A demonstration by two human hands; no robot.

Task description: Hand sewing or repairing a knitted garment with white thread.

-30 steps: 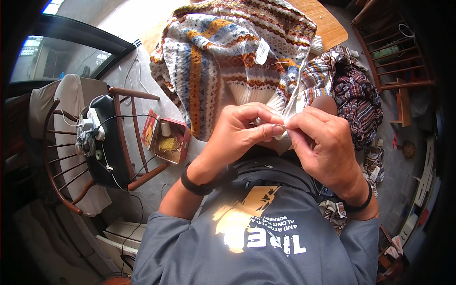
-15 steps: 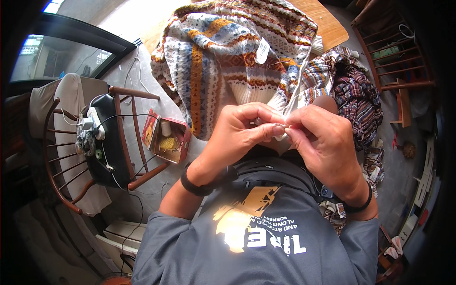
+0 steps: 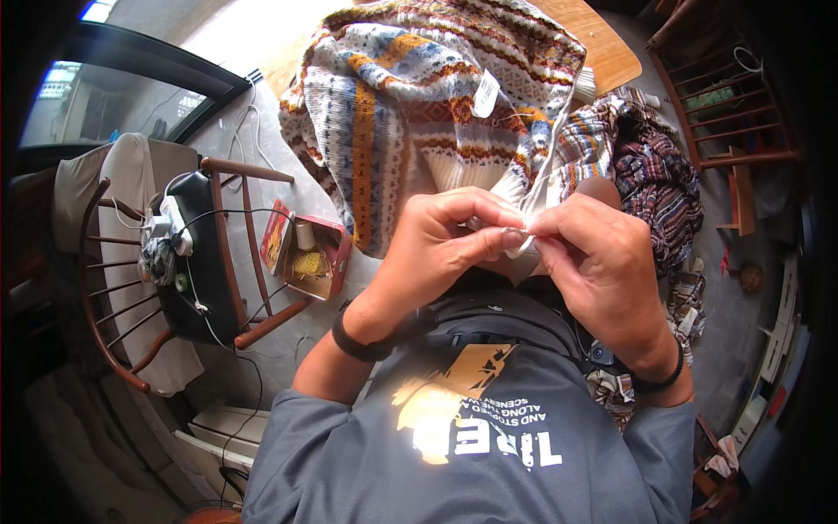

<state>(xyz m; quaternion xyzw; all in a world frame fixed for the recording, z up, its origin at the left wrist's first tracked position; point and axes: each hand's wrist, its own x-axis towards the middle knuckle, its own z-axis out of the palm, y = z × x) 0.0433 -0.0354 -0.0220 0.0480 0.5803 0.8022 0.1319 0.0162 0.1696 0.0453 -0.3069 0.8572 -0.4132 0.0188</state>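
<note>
A patterned knitted sweater (image 3: pixel 384 131) in white, blue, rust and mustard is draped from the table toward my lap, with a white tag (image 3: pixel 485 94) on it. At its near end, a narrow white edge runs down into my fingers. My left hand (image 3: pixel 458 231) is closed, thumb and forefinger pinching that white edge. Right beside it, my right hand (image 3: pixel 594 249) pinches the same edge, its fingertips almost touching the left thumb. Anything as thin as a thread or needle between the fingertips is too small to make out.
At left, a wooden chair (image 3: pixel 249 253) carries a power strip (image 3: pixel 177 225) and cables. Next to it is a red box (image 3: pixel 336 262) with a thread spool and yellow yarn. More knitwear (image 3: pixel 655 192) is heaped at right, near a wooden rack (image 3: pixel 738 113). The wooden table (image 3: pixel 611 44) is beyond.
The right fingertips have shifted slightly up and away from the left thumb, showing more of the white edge. The left hand and the sweater have barely moved.
</note>
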